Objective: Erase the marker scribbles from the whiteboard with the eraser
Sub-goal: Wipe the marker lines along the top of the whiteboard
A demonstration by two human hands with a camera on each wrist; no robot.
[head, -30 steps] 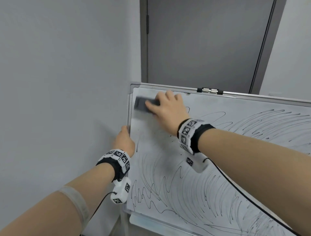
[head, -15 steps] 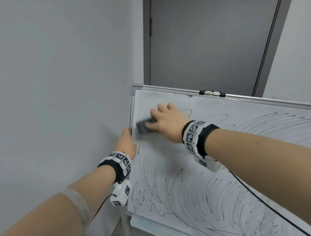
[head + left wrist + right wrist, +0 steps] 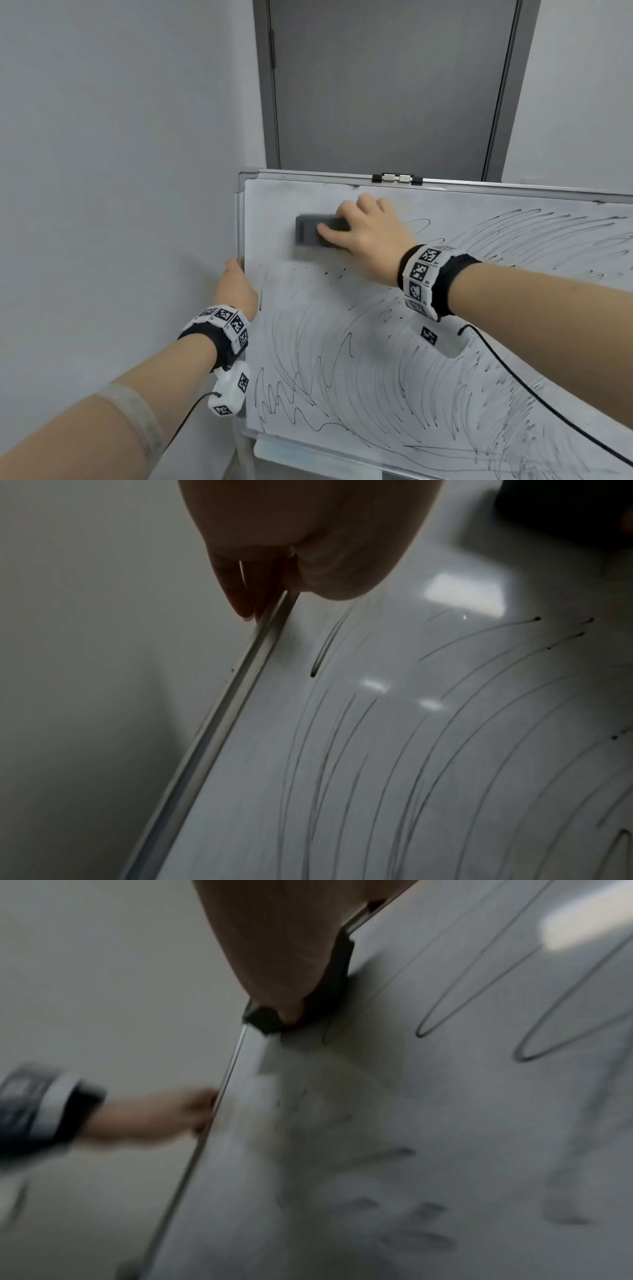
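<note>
A framed whiteboard (image 3: 479, 219) leans in front of me, covered in black marker scribbles (image 3: 359, 363) over its lower and right parts. Its top left corner is wiped to a grey smear. My right hand (image 3: 368, 234) grips a dark grey eraser (image 3: 310, 229) and presses it flat on the board near that corner; the right wrist view shows the eraser (image 3: 334, 988) under my thumb. My left hand (image 3: 236, 287) holds the board's left frame edge (image 3: 240, 680), fingers curled behind it and thumb on the front.
A grey door (image 3: 387, 85) stands behind the board, with pale walls (image 3: 120, 171) on both sides. A metal clip (image 3: 397, 178) sits on the board's top rail. A tray ledge (image 3: 308, 459) runs under the bottom edge. Cables hang from both wrist cameras.
My right hand swept the eraser down from the top left corner toward the left edge, then back up and slightly right. The left hand kept its hold on the frame.
</note>
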